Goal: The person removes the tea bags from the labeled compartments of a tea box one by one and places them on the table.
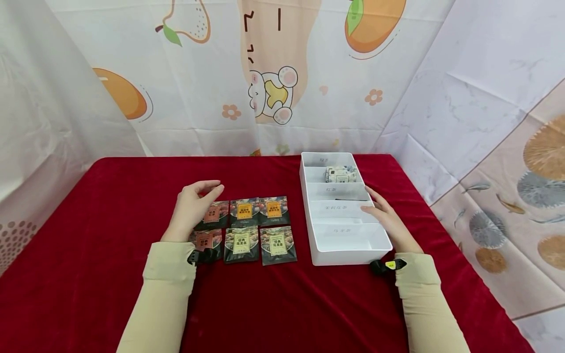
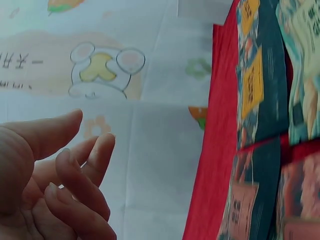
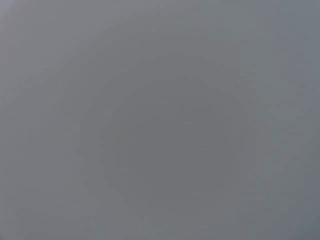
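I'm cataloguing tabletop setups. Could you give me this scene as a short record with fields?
Surface: red cloth
Packets on cloth: two rows of three; reddish-label packets at left, orange-label packets in the far row, green-label packets in the near row
Container: white divided box, right of the packets
Seen in box: pale patterned packaging, second compartment from far end
Left hand: fingers loosely bent, holding nothing
Right hand: at box's right side, thumb over rim
Right wrist view: grey blur

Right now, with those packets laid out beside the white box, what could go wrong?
The left hand appears right by the red-labelled packets and might knock them out of line. The right hand holds the side of the white box, so a tug could slide it across the red cloth.
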`<state>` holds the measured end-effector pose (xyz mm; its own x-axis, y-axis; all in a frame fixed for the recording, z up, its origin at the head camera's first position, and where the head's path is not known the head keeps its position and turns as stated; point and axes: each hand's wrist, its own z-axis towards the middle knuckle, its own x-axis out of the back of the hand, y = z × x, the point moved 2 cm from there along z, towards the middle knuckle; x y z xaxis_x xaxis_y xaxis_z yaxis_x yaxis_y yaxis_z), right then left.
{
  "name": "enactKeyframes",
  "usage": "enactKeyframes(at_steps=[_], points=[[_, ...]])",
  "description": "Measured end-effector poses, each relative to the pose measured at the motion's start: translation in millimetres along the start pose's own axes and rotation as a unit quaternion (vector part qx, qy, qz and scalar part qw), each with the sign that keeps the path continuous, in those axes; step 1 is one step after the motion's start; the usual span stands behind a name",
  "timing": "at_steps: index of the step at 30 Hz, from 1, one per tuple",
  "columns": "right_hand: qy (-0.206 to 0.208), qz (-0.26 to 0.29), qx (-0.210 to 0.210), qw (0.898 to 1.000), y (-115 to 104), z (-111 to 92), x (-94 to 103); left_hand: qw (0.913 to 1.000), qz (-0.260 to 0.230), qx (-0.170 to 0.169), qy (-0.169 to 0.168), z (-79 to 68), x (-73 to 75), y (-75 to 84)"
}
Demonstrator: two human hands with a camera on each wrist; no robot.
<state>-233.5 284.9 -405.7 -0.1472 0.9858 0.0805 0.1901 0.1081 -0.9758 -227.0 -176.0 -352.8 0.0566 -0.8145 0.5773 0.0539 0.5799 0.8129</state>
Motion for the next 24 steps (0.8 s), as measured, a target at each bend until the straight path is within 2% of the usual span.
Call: enactKeyframes(at_steps=[13,24], points=[[0.006,-0.023,0.004,1.0,-1,-1,-1.0,0.9992,-0.011,-0.035,-0.019,-2.2,-26.1,18.7],[0.002,-0.017,0.011,1.0,-1,0,-1.1,0.998,0.003,-0.056,-0.03,-8.7,-43.8,34.6]])
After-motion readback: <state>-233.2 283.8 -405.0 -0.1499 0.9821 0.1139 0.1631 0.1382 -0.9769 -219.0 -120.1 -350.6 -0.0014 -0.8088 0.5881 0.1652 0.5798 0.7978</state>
